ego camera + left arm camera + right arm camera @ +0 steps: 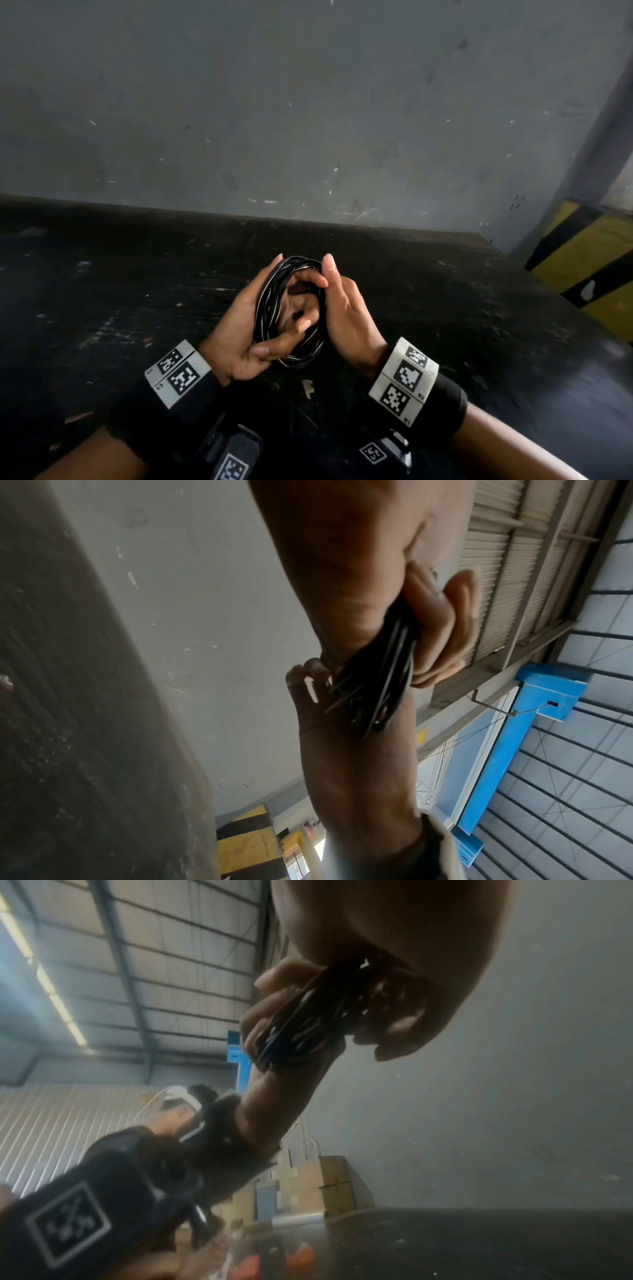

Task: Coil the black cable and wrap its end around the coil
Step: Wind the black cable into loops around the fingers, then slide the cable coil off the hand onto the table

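The black cable is wound into a many-turned coil, held on edge between both hands just above the dark worktop; the left hand cups the coil's left side, thumb curled over its lower strands; the right hand closes on the coil's right side, fingers hooked through its centre; beyond the coil stands a scuffed grey wall; right of it, a yellow-and-black striped post.
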Available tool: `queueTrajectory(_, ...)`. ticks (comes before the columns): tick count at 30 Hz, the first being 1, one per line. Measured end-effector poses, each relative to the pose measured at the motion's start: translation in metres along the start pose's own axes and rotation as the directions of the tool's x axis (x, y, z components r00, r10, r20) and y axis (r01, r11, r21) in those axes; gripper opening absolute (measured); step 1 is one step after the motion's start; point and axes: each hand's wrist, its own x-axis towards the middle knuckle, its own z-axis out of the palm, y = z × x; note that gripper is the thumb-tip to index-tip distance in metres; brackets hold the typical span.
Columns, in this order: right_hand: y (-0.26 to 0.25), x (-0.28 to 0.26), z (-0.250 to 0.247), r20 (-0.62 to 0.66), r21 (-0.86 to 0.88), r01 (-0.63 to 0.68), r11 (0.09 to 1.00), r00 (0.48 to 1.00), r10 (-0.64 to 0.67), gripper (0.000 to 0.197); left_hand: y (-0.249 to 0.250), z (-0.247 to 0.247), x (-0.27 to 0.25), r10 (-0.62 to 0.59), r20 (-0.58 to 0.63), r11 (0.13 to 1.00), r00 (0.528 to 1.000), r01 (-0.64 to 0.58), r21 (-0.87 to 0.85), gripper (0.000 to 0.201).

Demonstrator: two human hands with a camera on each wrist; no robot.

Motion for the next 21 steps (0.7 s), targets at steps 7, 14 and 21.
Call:
queueTrajectory(7, 0.006, 0.001, 0.002, -0.11, -0.185, 0.096, 0.978, 0.987, -0.118, 0.053, -0.002, -0.001, -0.001, 0.074, -0.094, 0.997, 0.993, -0.076, -0.019, 0.056)
queueTrajectory(14, 0.018, 0.007, -0.007, -0.158, -0.375, 0.088, 0.923, 0.975, -0.157, 0.051, -0.013, 0.001, -0.003, 0.29, -0.499, 0.882, 0.817, -0.027, 0.47, 0.049)
queueTrajectory(21, 0.041, 0.002, -0.004, -0.151, -0.532, 0.056, 0.845, 0.976, -0.16, 0.048, -0.027, -0.01, 0.0, 0.338, -0.704, 0.873, 0.625, 0.071, 0.482, 0.051)
